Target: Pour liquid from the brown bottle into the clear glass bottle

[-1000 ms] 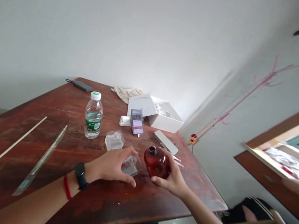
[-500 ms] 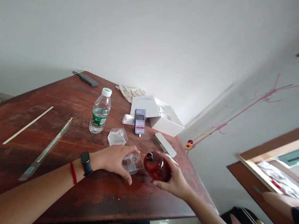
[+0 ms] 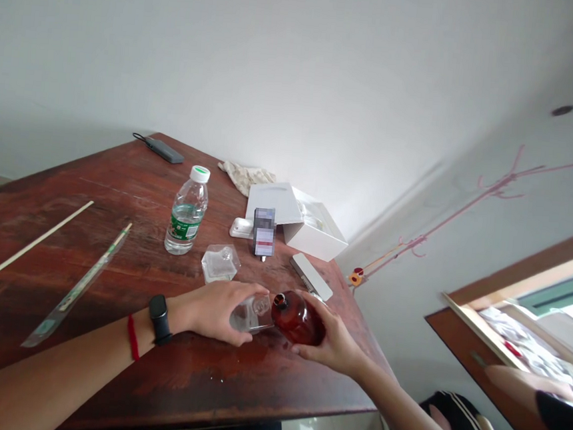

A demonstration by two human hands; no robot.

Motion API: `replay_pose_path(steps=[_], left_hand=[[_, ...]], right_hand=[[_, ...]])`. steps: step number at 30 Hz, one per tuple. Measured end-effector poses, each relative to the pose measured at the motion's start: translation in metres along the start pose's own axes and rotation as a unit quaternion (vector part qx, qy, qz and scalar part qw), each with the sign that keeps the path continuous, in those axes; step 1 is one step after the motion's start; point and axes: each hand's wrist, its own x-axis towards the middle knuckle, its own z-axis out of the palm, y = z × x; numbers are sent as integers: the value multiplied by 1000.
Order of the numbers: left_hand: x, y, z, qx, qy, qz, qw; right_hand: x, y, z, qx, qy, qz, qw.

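On table: two hands, one amber bottle, two clear bottles

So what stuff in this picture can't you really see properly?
Head view:
- The small clear bottle: the left hand covers most of it, so its shape is unclear.
- Whether liquid passes from the red bottle in the right hand: too small to tell.
- The upright item by the white box: blurred out.
- The water bottle label: too small to read.
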Motion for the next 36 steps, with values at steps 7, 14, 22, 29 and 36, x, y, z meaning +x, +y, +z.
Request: replay_pose_path(steps=[7,14,22,29,36], left_hand=[[-2,3,-1,-12,7,-34,999],[-2,6,-4,-26,7,-32,999],[-1,5,-3,-18,13,-20,1000],[-2,3,-1,-23,18,-11,1000],[-1,4,1,-13,18,-10,1000]], right_hand=[[3,-8,-10,-16,-18,8,1000],[4,-11,-15,-49,-27,-7,998],[5,-15,-19,-65,-37,-5,997],[9,-20,-28,-75,-66,-13,995],[17,-32,-38,-98,-100,-13,990]])
